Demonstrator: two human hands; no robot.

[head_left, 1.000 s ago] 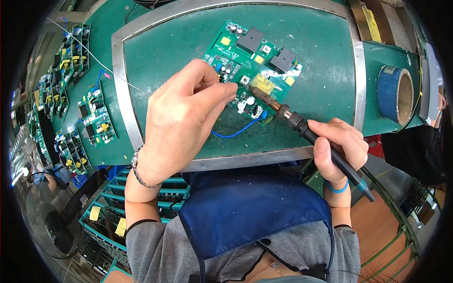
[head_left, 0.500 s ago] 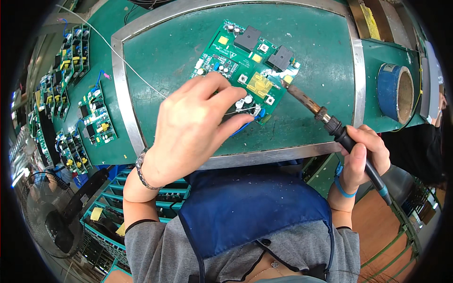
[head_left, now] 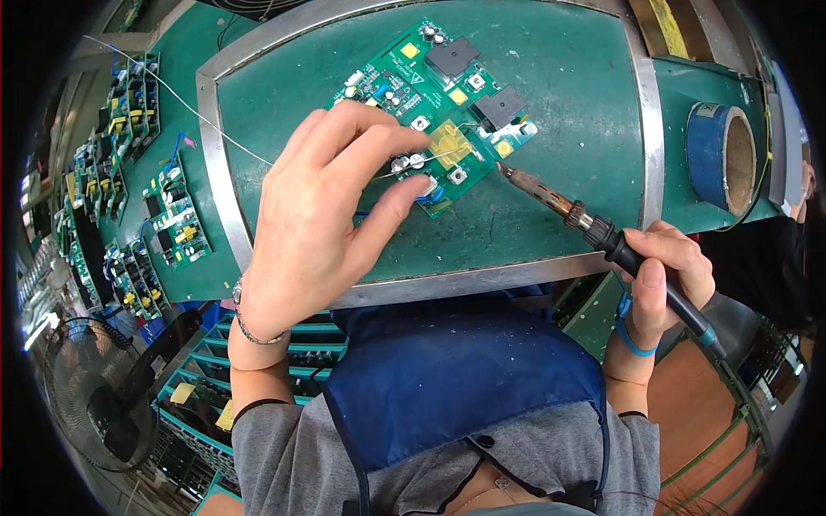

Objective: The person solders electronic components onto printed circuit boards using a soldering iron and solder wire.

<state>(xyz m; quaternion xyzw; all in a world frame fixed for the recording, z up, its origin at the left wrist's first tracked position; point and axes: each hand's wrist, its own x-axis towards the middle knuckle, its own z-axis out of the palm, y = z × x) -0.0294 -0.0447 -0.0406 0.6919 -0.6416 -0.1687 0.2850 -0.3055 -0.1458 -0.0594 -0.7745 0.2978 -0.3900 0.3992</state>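
Observation:
My right hand (head_left: pixel 667 271) is closed round the black handle of a soldering iron (head_left: pixel 594 230). The iron's dark tip points left, close to the near right edge of a green circuit board (head_left: pixel 411 53). My left hand (head_left: pixel 323 189) hovers over the board's near left part, fingers bent. A thin solder wire (head_left: pixel 440 158) passes through them, its free end reaching over the board near a yellow taped patch (head_left: pixel 447 142). Two black block-shaped components (head_left: pixel 453 58) stand on the board's far right side. My left hand hides the board's near left corner.
Several populated boards (head_left: pixel 181 228) stand at the left. A blue tape roll (head_left: pixel 721 159) sits on the right. A metal frame (head_left: pixel 482 282) borders the green work surface. A black fan (head_left: pixel 99 396) and a slotted teal rack (head_left: pixel 194 404) are at the lower left.
The board and my left hand have shifted slightly left. The iron's tip has moved a little left and nearer to me, off the board's right part. More solder wire shows past my left fingers.

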